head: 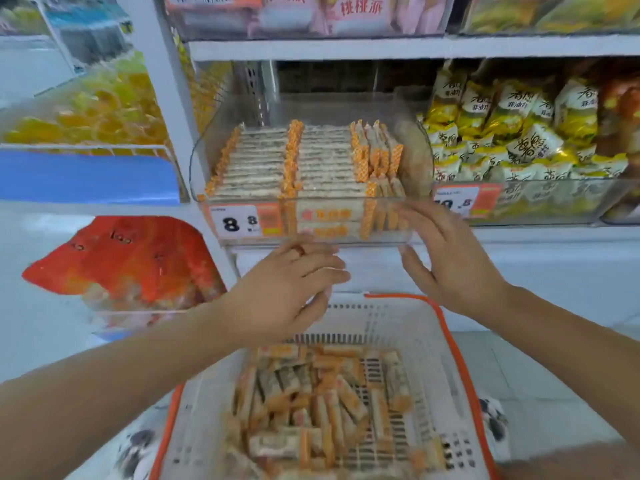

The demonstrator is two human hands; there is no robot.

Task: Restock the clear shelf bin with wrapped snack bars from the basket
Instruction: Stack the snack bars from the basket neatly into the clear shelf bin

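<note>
Orange-wrapped snack bars [322, 403] below left hand [287, 285]

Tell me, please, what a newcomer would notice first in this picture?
Probably the clear shelf bin at centre, packed with neat rows of orange-edged snack bars. Below it, the left hand and right hand hover empty over a white basket of loose bars.

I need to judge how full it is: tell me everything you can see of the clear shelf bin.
The clear shelf bin is a transparent plastic tray with rounded corners, sitting on the white shelf. Two neat rows of wrapped snack bars with orange ends lie flat in it; a few stand upright at its right, with a gap beside them. A price tag sits on its front. The right hand reaches its front wall; contact is unclear.
</note>
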